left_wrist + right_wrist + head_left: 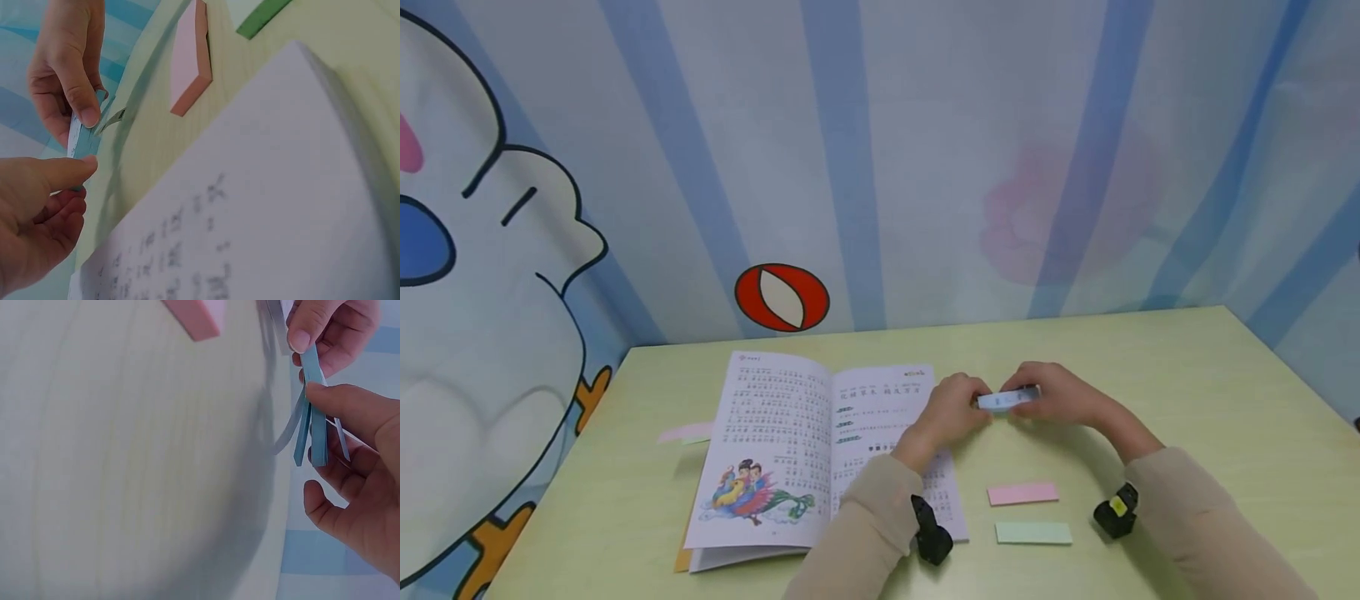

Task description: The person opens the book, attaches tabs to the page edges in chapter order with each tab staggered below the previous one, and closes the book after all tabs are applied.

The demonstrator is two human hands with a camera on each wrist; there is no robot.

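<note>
Both hands hold a blue pad of sticky notes (997, 402) above the table, to the right of the book. My left hand (953, 408) pinches its left end between thumb and fingers. With thumb and fingers my right hand (1051, 395) grips the other end. In the right wrist view the blue pad (319, 434) is fanned into separate layers at the right hand's end, and a thin strip (289, 428) bends away from it. An open book (775, 450) with printed text and a coloured picture lies beneath the left forearm.
A pink sticky-note pad (1022, 494) and a green one (1033, 533) lie on the table (1150, 358) between the forearms. Pink and green tabs (688, 432) stick out from the book's left edge. A striped backdrop (917, 167) stands behind the table.
</note>
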